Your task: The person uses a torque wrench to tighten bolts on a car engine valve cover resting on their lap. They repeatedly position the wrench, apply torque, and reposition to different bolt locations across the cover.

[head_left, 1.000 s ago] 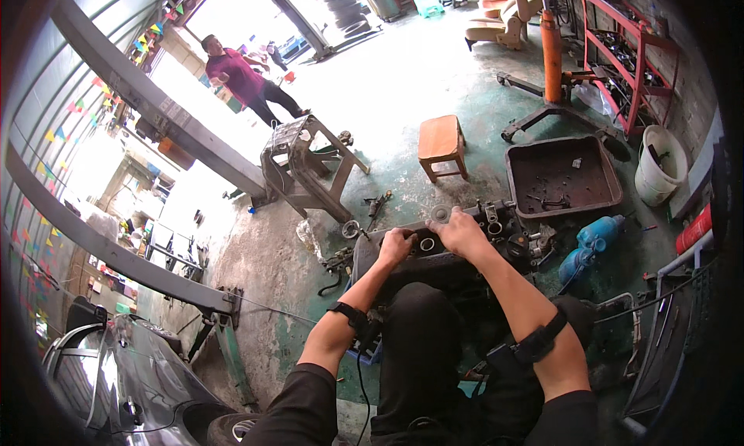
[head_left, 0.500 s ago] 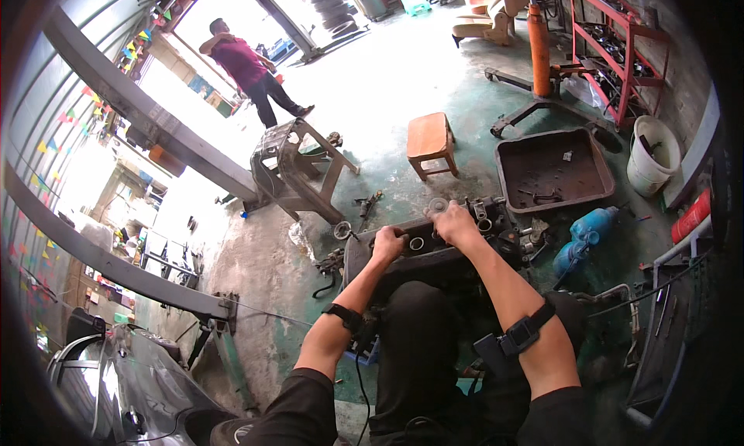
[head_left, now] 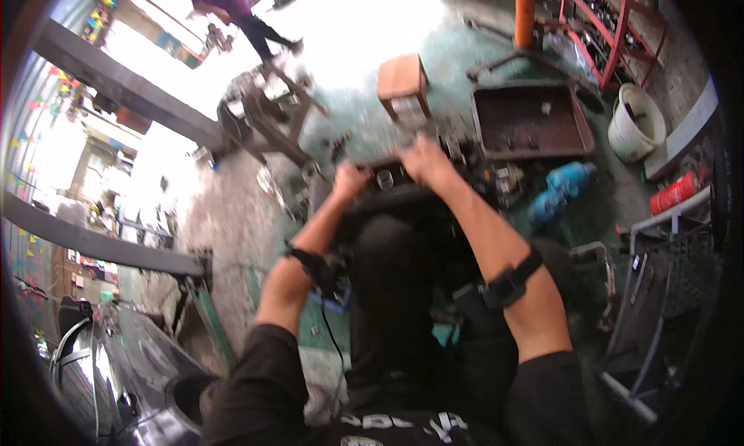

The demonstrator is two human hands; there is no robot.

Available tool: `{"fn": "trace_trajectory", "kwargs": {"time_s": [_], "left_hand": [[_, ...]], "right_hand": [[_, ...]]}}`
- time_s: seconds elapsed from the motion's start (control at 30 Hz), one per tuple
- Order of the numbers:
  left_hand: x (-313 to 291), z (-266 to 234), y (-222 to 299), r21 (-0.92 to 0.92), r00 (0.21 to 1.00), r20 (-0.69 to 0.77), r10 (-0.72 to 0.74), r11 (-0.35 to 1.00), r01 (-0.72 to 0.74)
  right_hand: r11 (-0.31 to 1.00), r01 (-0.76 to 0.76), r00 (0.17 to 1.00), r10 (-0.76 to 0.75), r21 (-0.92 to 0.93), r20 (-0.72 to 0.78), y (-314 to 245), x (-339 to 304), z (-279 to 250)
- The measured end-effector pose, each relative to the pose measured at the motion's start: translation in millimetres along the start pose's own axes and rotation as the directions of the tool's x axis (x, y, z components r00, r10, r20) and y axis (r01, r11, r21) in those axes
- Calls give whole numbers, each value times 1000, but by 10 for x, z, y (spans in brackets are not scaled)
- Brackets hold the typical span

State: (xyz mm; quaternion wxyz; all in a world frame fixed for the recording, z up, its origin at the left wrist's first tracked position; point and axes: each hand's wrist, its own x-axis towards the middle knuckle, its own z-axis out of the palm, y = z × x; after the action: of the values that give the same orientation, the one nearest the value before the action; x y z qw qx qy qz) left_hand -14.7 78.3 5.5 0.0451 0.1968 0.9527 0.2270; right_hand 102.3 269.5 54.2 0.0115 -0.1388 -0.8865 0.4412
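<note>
A dark engine block [head_left: 387, 196] lies across in front of my knees, with a pale-rimmed round bore [head_left: 385, 180] showing between my hands. My left hand [head_left: 353, 180] is at the left part of the block, its fingers curled inward and blurred. Further right, my right hand [head_left: 425, 164] is over the block's top with bent fingers. Motion blur hides whatever either hand holds. Dark straps with small devices circle both of my forearms.
Beyond the block stand an orange-topped stool [head_left: 401, 78] and a grey metal stand [head_left: 271, 117]. To the right are a brown tray [head_left: 535, 148], blue bottles [head_left: 559, 189], a white bucket [head_left: 632, 128] and a red extinguisher [head_left: 674, 192]. A person [head_left: 225, 0] is at the far left.
The view has tipped downward, so the scene sits higher and slightly left. The clear-looking round piece by my right hand is no longer distinguishable. The person in the distance now leans forward.
</note>
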Motion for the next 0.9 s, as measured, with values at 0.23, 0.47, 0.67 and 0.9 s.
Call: {"fn": "trace_trajectory", "kwargs": {"time_s": [0.23,0.47,0.67,0.9], "left_hand": [[-294,-409,-158,-191,997,80,24,982,-9],[-1405,-712,-789,-192,999,-28,-42,981,36],[-2363,-553,-1285,-362,868,241,-435,789,496],[-2035,-665,-1077,-415,928,224,-297,833,367]], "right_hand": [[937,69,995,-41,-341,87,-168,-117,-19],[973,-84,982,118,-216,147,-282,-37,-46],[960,28,994,3,-279,108,-322,-208,-165],[992,-106,990,112,-65,85,-451,-374,-181]]}}
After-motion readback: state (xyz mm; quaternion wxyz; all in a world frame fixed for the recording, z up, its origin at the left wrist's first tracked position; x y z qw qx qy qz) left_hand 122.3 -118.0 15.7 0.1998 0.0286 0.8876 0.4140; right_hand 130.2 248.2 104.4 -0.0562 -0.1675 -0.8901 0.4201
